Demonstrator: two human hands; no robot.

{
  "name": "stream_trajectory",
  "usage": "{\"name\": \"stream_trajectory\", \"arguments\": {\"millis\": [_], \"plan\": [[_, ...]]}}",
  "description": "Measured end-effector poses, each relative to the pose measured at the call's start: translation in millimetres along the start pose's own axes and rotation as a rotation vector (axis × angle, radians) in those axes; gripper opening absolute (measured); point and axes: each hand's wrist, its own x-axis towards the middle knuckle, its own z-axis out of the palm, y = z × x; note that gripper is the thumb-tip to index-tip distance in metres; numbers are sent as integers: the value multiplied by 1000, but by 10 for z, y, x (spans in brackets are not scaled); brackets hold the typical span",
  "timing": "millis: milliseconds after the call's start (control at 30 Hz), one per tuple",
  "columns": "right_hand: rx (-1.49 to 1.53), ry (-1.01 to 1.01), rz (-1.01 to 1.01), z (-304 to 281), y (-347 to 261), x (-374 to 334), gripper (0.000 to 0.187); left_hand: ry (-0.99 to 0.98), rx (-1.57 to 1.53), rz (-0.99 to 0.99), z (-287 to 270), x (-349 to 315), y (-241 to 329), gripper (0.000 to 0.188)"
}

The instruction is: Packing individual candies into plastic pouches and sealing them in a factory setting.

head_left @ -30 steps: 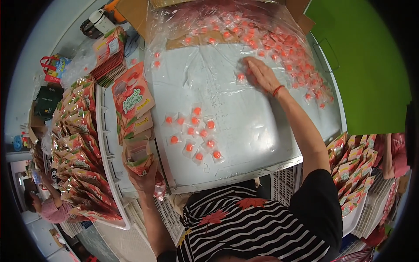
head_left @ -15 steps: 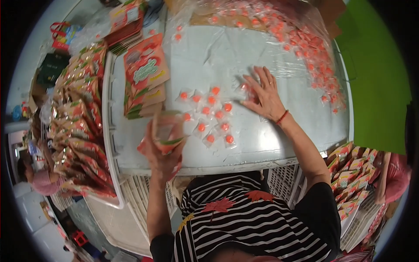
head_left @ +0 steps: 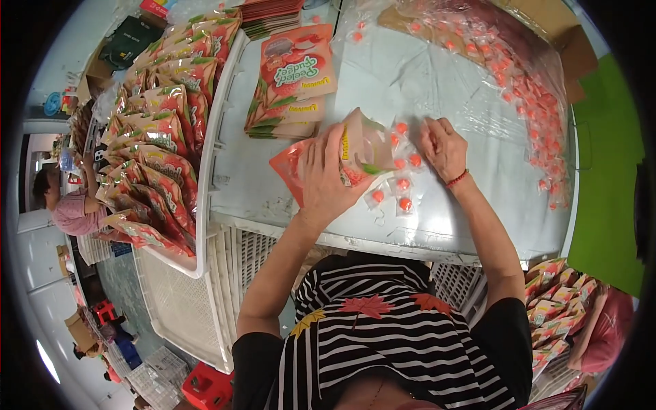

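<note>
My left hand (head_left: 326, 176) grips the pouch (head_left: 354, 154), at nine o'clock from my right hand (head_left: 447, 150), whose fingers are curled in; I can't tell whether they pinch anything. If my grip lets the gaping mouth sag, I judge the wrapped sweets (head_left: 415, 160) beside it could skid past its rim. The pouch's long axis slants, base between eight and nine, mouth between two and three.
</note>
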Motion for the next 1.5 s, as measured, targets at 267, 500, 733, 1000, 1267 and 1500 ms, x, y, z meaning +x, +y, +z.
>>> {"name": "stream_trajectory", "arguments": {"millis": [267, 500, 733, 1000, 1267, 1500], "plan": [[1641, 171, 977, -330, -880, 696, 18, -21, 103, -33, 136, 41, 33, 91], [1519, -35, 738, -224, -1133, 504, 21, -11, 18, -9, 155, 75, 70, 90], [980, -205, 462, -421, -1322, 363, 26, 55, -51, -13, 192, 25, 1, 92], [131, -145, -103, -581, -999, 119, 62, 273, -472, -349, -246, 117, -4, 104], [-161, -313, -96, 8, -918, -424, 69, 280, -206, -322, -393, -246, -280, 106], [-100, -232, -161, 131, -831, -375, 29, 223, 102, -74, -447, -289, -192, 100]]}}
